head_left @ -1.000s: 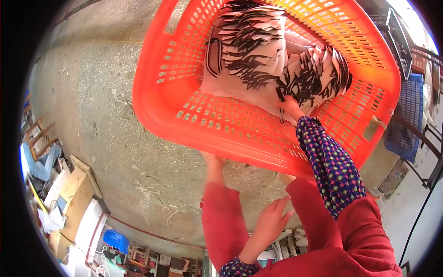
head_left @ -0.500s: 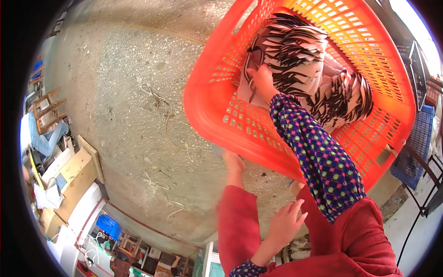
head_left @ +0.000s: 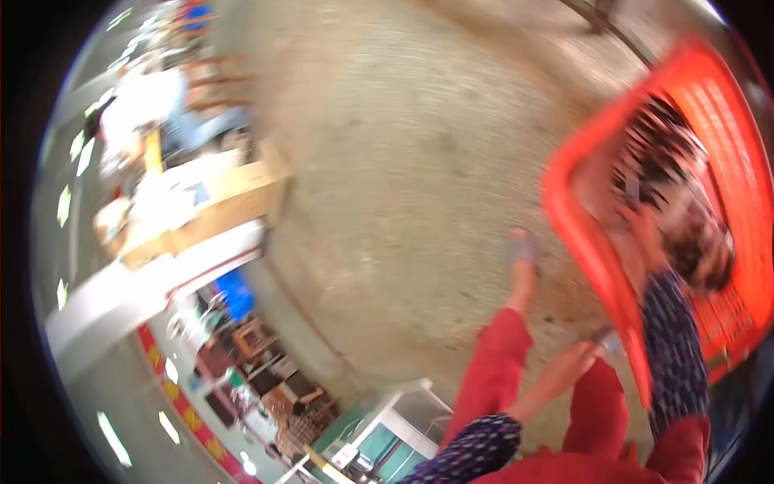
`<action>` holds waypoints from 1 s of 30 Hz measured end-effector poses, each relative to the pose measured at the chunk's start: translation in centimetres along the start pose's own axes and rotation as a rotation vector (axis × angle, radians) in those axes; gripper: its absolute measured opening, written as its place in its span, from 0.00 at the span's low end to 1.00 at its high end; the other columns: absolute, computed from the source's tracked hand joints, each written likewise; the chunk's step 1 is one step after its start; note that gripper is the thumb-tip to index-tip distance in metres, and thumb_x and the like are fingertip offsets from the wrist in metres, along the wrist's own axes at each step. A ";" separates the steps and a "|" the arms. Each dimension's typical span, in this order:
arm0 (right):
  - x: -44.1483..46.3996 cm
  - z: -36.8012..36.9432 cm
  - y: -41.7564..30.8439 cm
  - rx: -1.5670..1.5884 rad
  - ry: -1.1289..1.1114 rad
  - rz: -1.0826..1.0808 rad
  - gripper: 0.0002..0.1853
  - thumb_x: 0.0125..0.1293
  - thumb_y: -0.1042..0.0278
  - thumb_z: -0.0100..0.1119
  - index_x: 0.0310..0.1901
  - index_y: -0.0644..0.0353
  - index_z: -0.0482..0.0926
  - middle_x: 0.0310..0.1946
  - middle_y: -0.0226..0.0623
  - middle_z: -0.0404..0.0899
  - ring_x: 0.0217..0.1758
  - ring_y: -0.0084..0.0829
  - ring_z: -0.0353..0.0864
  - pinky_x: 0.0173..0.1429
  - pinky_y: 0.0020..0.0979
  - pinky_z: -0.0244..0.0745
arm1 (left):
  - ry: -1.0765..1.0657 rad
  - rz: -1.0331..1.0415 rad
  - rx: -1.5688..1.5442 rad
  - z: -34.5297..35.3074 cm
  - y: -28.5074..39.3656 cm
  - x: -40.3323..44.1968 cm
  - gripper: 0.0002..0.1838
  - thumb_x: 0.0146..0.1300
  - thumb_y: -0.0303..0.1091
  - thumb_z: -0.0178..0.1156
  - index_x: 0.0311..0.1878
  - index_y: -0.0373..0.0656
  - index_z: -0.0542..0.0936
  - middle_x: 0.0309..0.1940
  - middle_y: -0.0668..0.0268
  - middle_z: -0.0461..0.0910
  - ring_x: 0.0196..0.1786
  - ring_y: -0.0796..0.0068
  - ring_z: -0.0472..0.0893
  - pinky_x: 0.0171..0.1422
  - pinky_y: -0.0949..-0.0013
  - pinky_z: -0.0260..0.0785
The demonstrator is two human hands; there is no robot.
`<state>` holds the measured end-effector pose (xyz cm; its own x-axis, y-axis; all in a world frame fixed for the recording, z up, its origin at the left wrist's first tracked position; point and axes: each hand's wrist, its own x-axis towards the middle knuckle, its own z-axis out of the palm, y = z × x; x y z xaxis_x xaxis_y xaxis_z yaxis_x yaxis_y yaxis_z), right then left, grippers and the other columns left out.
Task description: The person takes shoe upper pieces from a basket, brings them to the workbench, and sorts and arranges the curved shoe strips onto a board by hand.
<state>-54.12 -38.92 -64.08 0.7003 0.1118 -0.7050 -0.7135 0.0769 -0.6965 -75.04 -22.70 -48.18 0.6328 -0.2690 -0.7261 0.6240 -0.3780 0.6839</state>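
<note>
An orange-red plastic basket [head_left: 584,161] with slotted walls stands tilted at my right. Inside lie bundles of pale, dark-edged pieces [head_left: 665,157] that look like fabric, fanned in overlapping layers. My right hand [head_left: 645,238] reaches over the basket's near rim, fingers at the left edge of the bundles; motion blur hides whether they grip. Near my knee, outside the basket, my left hand [head_left: 568,369] has its fingers stretched out, and nothing shows in it.
Below me is a speckled floor [head_left: 403,177]. At the left stands a wooden table [head_left: 218,214] with things piled on it, and a person in blue trousers [head_left: 205,125] is beside it. A white-framed cabinet [head_left: 403,419] stands near my left leg.
The view has swung, so the basket sits farther right and more of the room shows at left. My right hand stays at the bundles; my left hand has shifted towards my knee.
</note>
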 end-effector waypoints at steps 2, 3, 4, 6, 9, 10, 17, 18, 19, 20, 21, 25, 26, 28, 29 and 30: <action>-5.6 -1.9 -0.7 0.017 0.160 -0.111 0.14 0.61 0.67 0.58 0.45 0.67 0.77 0.34 0.32 0.80 0.33 0.20 0.77 0.37 0.23 0.74 | 0.144 -0.139 -0.310 1.9 -2.5 -0.9 0.19 0.64 0.37 0.53 0.55 0.38 0.70 0.49 0.59 0.75 0.50 0.67 0.76 0.55 0.70 0.66; -7.7 -5.4 -0.7 -0.453 0.155 -0.024 0.11 0.60 0.68 0.59 0.40 0.66 0.77 0.26 0.29 0.78 0.28 0.18 0.76 0.30 0.24 0.72 | 0.183 -0.113 -0.292 1.5 -1.7 -1.7 0.19 0.64 0.37 0.53 0.55 0.38 0.70 0.49 0.59 0.75 0.50 0.67 0.76 0.55 0.70 0.66; -11.7 -5.3 -2.4 -0.285 0.114 -0.064 0.07 0.60 0.70 0.57 0.34 0.66 0.75 0.20 0.27 0.74 0.23 0.19 0.73 0.25 0.24 0.67 | 0.186 -0.134 -0.499 1.3 -0.5 -2.7 0.21 0.64 0.40 0.53 0.56 0.38 0.70 0.49 0.62 0.75 0.51 0.72 0.75 0.56 0.72 0.65; -19.6 -4.8 -6.0 -0.295 0.056 -0.008 0.04 0.56 0.76 0.56 0.27 0.62 0.72 0.18 0.26 0.70 0.21 0.20 0.71 0.26 0.25 0.66 | 0.144 -0.248 -0.653 -1.6 6.3 -5.7 0.25 0.65 0.46 0.54 0.59 0.38 0.69 0.55 0.66 0.72 0.57 0.76 0.70 0.62 0.73 0.60; -31.6 -0.4 -14.1 -0.223 -0.241 0.056 0.05 0.54 0.74 0.62 0.30 0.65 0.77 0.24 0.27 0.74 0.30 0.19 0.73 0.33 0.25 0.69 | 0.116 -0.062 -0.836 -1.7 10.9 -9.6 0.29 0.64 0.49 0.53 0.62 0.38 0.66 0.58 0.66 0.70 0.62 0.76 0.66 0.67 0.72 0.54; -34.0 -0.4 -14.8 -0.246 -0.407 0.207 0.08 0.54 0.72 0.65 0.33 0.65 0.79 0.28 0.28 0.76 0.32 0.19 0.73 0.34 0.25 0.69 | -0.013 -0.062 -1.073 -1.0 10.7 -10.4 0.33 0.63 0.52 0.53 0.64 0.39 0.63 0.60 0.64 0.68 0.65 0.74 0.63 0.70 0.71 0.49; -45.4 7.0 -16.8 -0.174 -0.757 0.124 0.17 0.49 0.68 0.70 0.41 0.65 0.79 0.43 0.33 0.78 0.48 0.26 0.76 0.55 0.28 0.68 | -0.177 0.075 -1.271 -1.4 17.5 -21.2 0.27 0.61 0.49 0.57 0.55 0.37 0.70 0.46 0.62 0.77 0.51 0.69 0.76 0.58 0.68 0.67; -46.9 6.9 -18.0 -0.174 -0.748 0.201 0.15 0.51 0.69 0.69 0.40 0.65 0.80 0.40 0.30 0.79 0.45 0.26 0.76 0.54 0.28 0.67 | -0.162 0.075 -1.269 -1.0 18.2 -22.5 0.24 0.61 0.47 0.57 0.52 0.37 0.72 0.45 0.62 0.77 0.52 0.68 0.76 0.59 0.67 0.67; -48.5 8.0 -19.4 -0.125 -0.698 0.184 0.14 0.52 0.68 0.68 0.39 0.65 0.80 0.36 0.27 0.78 0.41 0.23 0.75 0.49 0.27 0.68 | -0.162 0.132 -1.306 -1.6 17.1 -23.1 0.26 0.61 0.49 0.57 0.53 0.36 0.71 0.47 0.60 0.77 0.54 0.67 0.75 0.61 0.64 0.66; -49.2 7.7 -18.9 -0.133 -0.707 0.205 0.14 0.52 0.68 0.69 0.39 0.64 0.80 0.34 0.26 0.78 0.39 0.22 0.74 0.48 0.26 0.68 | -0.136 0.142 -1.287 -1.4 17.8 -24.4 0.27 0.61 0.50 0.57 0.53 0.36 0.70 0.49 0.59 0.76 0.55 0.66 0.74 0.61 0.63 0.66; -49.3 7.7 -18.3 -0.138 -0.713 0.219 0.14 0.52 0.67 0.69 0.38 0.64 0.80 0.33 0.25 0.78 0.38 0.21 0.73 0.46 0.26 0.68 | -0.115 0.154 -1.261 -1.5 18.5 -25.2 0.28 0.60 0.51 0.56 0.54 0.36 0.70 0.50 0.58 0.75 0.56 0.65 0.74 0.61 0.61 0.66; -51.5 7.7 -18.5 -0.092 -0.654 0.251 0.14 0.51 0.66 0.69 0.38 0.64 0.80 0.33 0.24 0.77 0.39 0.20 0.72 0.46 0.25 0.66 | -0.086 0.040 -1.222 -0.6 18.9 -26.7 0.29 0.59 0.54 0.55 0.54 0.39 0.70 0.52 0.57 0.74 0.55 0.63 0.74 0.61 0.61 0.67; -51.6 7.5 -18.5 -0.108 -0.663 0.269 0.15 0.51 0.66 0.70 0.38 0.63 0.80 0.33 0.24 0.77 0.39 0.20 0.72 0.46 0.25 0.66 | -0.057 0.023 -1.190 -0.4 19.7 -27.2 0.27 0.59 0.55 0.55 0.50 0.40 0.71 0.47 0.59 0.76 0.52 0.65 0.76 0.58 0.63 0.68; -52.1 6.9 -18.9 -0.127 -0.663 0.289 0.15 0.51 0.67 0.70 0.39 0.63 0.79 0.34 0.24 0.76 0.39 0.21 0.72 0.46 0.25 0.66 | -0.059 -0.009 -1.179 -0.1 19.8 -27.4 0.26 0.59 0.55 0.55 0.48 0.41 0.72 0.44 0.60 0.77 0.50 0.66 0.77 0.56 0.64 0.69; -52.3 6.9 -19.6 -0.111 -0.684 0.291 0.16 0.50 0.68 0.70 0.39 0.63 0.79 0.34 0.24 0.76 0.39 0.21 0.72 0.45 0.25 0.66 | -0.053 -0.039 -1.162 0.0 20.0 -27.4 0.24 0.59 0.55 0.55 0.46 0.42 0.72 0.41 0.61 0.78 0.48 0.68 0.77 0.55 0.65 0.70; -52.5 6.7 -19.9 -0.095 -0.706 0.295 0.16 0.49 0.69 0.71 0.40 0.63 0.79 0.34 0.25 0.76 0.39 0.21 0.72 0.45 0.25 0.66 | -0.017 -0.037 -1.133 0.5 20.3 -27.4 0.23 0.60 0.55 0.54 0.42 0.43 0.72 0.35 0.64 0.78 0.44 0.70 0.78 0.53 0.67 0.70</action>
<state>-76.81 -39.69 -12.28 0.2774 0.7229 -0.6328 -0.8408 -0.1361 -0.5240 -79.95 -23.43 -14.43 0.6041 -0.2893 -0.7425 0.7035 0.6314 0.3263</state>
